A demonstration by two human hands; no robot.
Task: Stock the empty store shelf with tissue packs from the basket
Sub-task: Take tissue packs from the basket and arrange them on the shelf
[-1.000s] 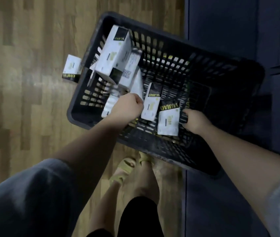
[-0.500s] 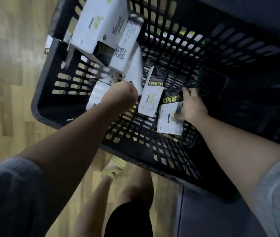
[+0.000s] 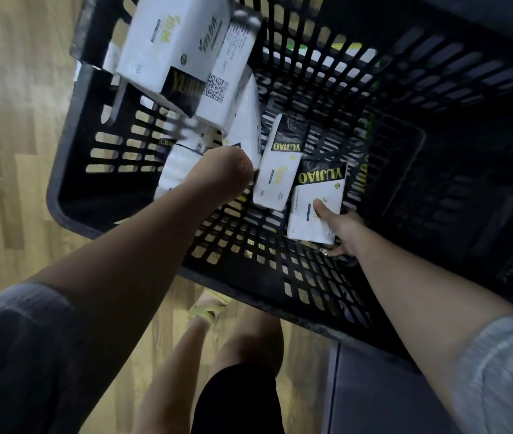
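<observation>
Tissue pack (image 3: pixel 314 211) in basket (image 3: pixel 70 170) under right hand's (image 3: pixel 342 230) thumb-and-finger grip, left hand (image 3: pixel 227 173) reaching down, grip unclear.

Both arms are bare from the short grey sleeves down: the left sleeve (image 3: pixel 14 346) looks darker and is faintly ribbed, and the right sleeve (image 3: pixel 505 368) is paler with a stitched hem. Black shorts (image 3: pixel 236 399) cover the near thigh, and farther down a yellow-green strapped sandal (image 3: pixel 206 312) is on one foot.
</observation>
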